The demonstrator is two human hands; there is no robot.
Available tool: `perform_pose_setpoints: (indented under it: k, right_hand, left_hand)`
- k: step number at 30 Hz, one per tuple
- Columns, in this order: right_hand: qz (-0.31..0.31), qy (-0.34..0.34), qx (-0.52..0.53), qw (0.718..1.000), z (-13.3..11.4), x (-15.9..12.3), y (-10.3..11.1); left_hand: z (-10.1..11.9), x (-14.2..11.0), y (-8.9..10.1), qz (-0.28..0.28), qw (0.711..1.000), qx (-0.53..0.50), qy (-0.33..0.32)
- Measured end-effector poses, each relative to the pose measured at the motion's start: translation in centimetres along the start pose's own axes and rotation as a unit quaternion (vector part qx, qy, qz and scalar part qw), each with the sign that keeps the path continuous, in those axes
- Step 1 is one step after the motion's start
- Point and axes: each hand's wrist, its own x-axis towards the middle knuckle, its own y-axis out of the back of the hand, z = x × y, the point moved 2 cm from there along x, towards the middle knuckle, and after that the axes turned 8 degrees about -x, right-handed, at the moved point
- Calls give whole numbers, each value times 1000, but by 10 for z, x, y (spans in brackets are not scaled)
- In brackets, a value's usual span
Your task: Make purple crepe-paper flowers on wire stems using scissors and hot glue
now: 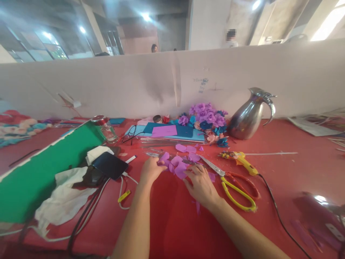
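Observation:
Loose purple petals [180,169] lie in a small cluster on the red table in front of me. My left hand [151,169] is at their left side, fingers curled and thumb against a purple petal [164,158]. From the right, my right hand [201,182] reaches over the cluster, its fingers bent but apart, the tips touching the petals' edge. More purple petals [185,148] lie just behind. Beside my right hand rest large scissors [238,190] with red and yellow handles, blades partly under the petals' side.
A yellow glue gun [246,163] with a black cord lies right of the scissors. Behind stand purple and blue flowers [206,115] and a metal jug [246,117]. A phone [110,165], cables, a glass jar [109,131] and a green board [51,169] occupy the left.

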Motion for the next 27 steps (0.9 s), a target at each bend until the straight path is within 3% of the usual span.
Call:
perform_pose_setpoints:
  k: [7,12,16,21,27]
  right_hand:
    - [0,-5,-9,1000,0,0,1]
    - [-8,39,-5,999,-2,0,2]
    - [-13,18,-37,999,1,0,1]
    - [6,9,-20,1000,3,0,0]
    - [31,16,8,999,2,0,0]
  left_hand:
    - [5,-4,2,-5,998,59,-4]
    - [6,-5,3,3,999,46,-17]
    - [7,-6,2,11,999,32,0]
    - [3,-4,4,35,999,-24,16]
    - [-3,-5,10,88,982,-164,38]
